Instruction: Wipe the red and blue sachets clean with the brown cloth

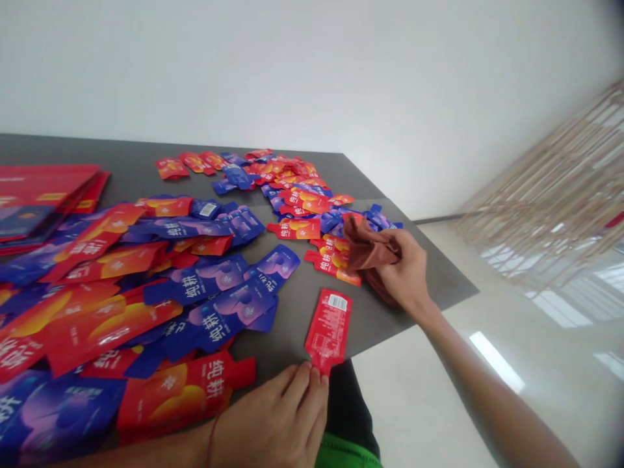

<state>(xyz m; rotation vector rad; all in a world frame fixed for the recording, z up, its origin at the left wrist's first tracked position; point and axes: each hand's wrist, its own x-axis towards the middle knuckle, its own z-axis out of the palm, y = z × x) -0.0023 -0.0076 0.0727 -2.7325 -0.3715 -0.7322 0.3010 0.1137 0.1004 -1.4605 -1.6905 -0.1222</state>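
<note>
My left hand (pixel 287 416) is closed at the table's near edge, its fingertips pinching the narrow neck of a red sachet (pixel 331 325). That sachet lies with its printed back and white barcode upward. Bunched in my right hand (pixel 407 270) is a brown cloth (pixel 365 247), held over the table's right side and partly covering some red and blue sachets. Left of my left hand, another red sachet (pixel 190 393) with orange shapes lies face up on a spread of red and blue sachets (pixel 209 318).
Farther back, a loose heap of red and blue sachets (pixel 287 172) lies on the grey table (pixel 292 305). Several red flat packs (pixel 49 185) are stacked at the left. A white wall rises behind, and pale floor (pixel 414 383) shows past the table's right edge.
</note>
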